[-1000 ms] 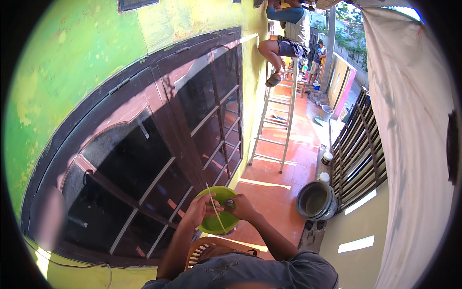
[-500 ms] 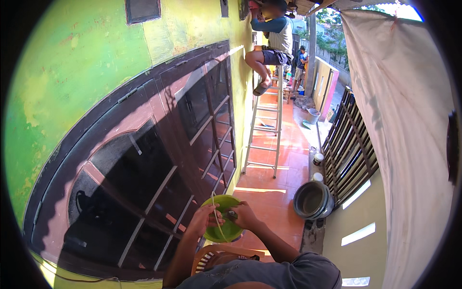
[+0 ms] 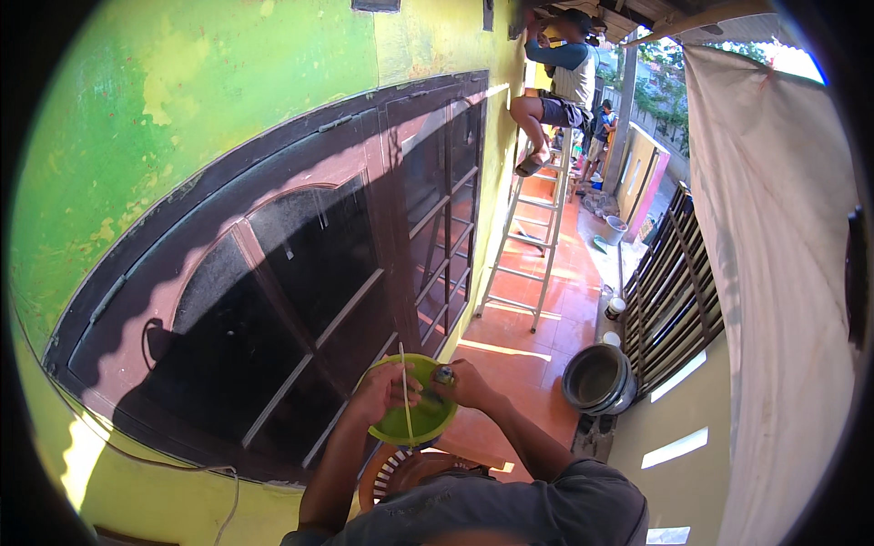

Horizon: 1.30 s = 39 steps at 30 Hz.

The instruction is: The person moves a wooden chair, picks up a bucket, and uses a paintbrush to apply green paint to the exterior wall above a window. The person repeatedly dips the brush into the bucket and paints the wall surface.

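Observation:
A green bucket [image 3: 435, 426] with a thin pale handle [image 3: 406, 400] stands in front of me. My left hand [image 3: 381, 393] reaches over its left rim, fingers apart inside it and behind the handle; nothing shows in them. At the right rim, my right hand [image 3: 469, 384] is closed around a short tool with a bluish-grey end [image 3: 443, 375]. Its kind is too small to make out, and most of it is hidden by the hand. Below the bucket is an orange-brown slatted chair [image 3: 393, 466].
Dark-framed glass doors [image 3: 387, 227] line the left wall. Ahead, a person [image 3: 569, 82] sits atop a metal ladder [image 3: 537, 246]. Dark stacked tubs [image 3: 596, 378] stand right, beside a leaning slatted frame [image 3: 674, 282]. A pale cloth [image 3: 774, 227] hangs along the right. Another person [image 3: 601, 132] stands farther back.
My view has swung left, shifting the ladder and doors rightward in it. The right hand has moved toward the bucket's right rim, and the tool's end now points up.

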Tool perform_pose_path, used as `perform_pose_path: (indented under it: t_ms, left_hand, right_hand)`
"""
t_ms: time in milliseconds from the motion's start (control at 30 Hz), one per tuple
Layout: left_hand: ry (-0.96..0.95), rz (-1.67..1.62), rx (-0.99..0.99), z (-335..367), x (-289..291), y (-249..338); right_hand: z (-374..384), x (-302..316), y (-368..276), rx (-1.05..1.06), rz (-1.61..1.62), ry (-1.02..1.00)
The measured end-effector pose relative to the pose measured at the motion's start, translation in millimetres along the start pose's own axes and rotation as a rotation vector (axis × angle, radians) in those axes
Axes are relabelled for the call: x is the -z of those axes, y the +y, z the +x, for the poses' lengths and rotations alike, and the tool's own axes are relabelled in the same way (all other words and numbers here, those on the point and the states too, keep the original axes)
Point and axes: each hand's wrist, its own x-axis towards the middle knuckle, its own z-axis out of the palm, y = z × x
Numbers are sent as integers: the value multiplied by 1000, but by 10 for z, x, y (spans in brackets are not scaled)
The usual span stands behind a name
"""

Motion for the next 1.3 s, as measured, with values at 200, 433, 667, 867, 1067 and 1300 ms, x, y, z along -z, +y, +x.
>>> perform_pose_path:
  t_ms: [200,433,667,867,1067,1300]
  left_hand:
    - [45,26,-19,-387,71,119]
    - [83,34,-61,-706,138,207]
    - [65,8,-104,-719,200,206]
    - [100,-58,-120,-720,211,141]
    - [101,-86,-111,-691,191,65]
    - [71,-88,-166,-708,109,85]
  right_hand:
    - [61,-220,-346,38,31,58]
    - [72,-305,-559,22,101,225]
    - [123,-245,-437,7,166,329]
    - [-71,-251,-94,-397,846,679]
    - [-264,10,123,-429,1295,838]
    - [-97,210,38,-403,1513,739]
